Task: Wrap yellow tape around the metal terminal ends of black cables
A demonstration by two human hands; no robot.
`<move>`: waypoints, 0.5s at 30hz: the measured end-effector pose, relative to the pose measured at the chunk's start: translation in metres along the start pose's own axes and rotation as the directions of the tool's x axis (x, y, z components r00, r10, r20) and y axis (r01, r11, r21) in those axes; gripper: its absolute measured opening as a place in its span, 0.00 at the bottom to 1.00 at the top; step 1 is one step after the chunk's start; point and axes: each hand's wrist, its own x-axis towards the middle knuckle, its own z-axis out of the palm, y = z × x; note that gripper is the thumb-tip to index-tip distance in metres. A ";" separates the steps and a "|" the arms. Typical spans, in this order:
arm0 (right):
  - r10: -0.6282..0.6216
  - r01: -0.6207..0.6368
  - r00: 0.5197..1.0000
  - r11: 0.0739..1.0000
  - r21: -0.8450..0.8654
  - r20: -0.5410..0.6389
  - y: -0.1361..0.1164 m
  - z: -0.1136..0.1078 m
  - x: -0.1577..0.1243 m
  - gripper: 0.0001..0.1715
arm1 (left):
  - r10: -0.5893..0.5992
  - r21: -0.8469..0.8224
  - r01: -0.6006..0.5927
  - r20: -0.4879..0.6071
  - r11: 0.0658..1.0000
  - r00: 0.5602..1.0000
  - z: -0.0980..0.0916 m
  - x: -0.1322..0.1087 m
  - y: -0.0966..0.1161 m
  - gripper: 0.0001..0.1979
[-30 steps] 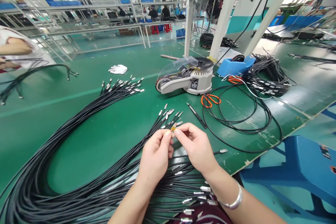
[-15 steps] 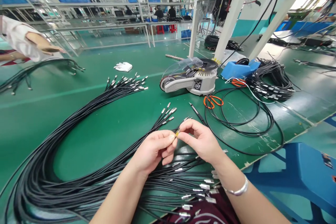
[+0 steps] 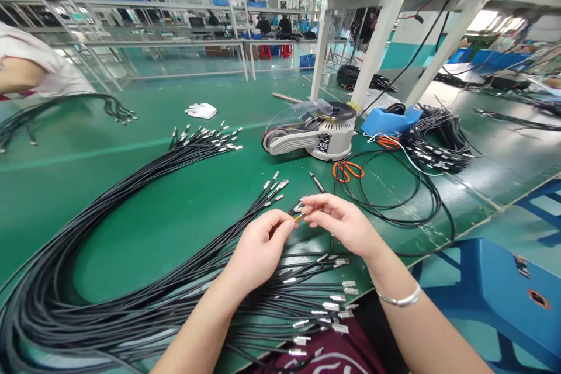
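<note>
My left hand [image 3: 263, 245] pinches a black cable near its end, where a small piece of yellow tape [image 3: 298, 218] shows between thumb and forefinger. Close beside that taped end is my right hand [image 3: 339, 223], its thumb and fingers apart around the tip without a visible grip. Beneath both hands spreads a large bundle of black cables [image 3: 144, 298] with silver metal connectors [image 3: 335, 307] at the ends. The bundle bends in a U on the left, and its far ends [image 3: 210, 137] lie further back on the green table [image 3: 144, 228].
A grey tape dispenser [image 3: 313, 135] stands ahead, with orange-handled scissors [image 3: 347, 172] and a pen [image 3: 317, 182] in front. Coiled cables [image 3: 438, 140] and a blue holder [image 3: 390, 121] lie to the right. A white glove [image 3: 200, 110], a co-worker's sleeve [image 3: 56, 64] and a blue stool [image 3: 495, 280] are also around.
My right hand's fingers have parted from the yellow-taped cable end and drawn slightly right. The left hand keeps its pinch. At the far left, the co-worker's hand has moved out of sight.
</note>
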 end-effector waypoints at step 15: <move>-0.053 -0.026 0.978 0.927 -0.373 -0.200 0.001 0.004 -0.038 0.06 | 0.394 0.528 -0.412 0.152 0.743 0.906 0.029 -0.006 -0.010 0.14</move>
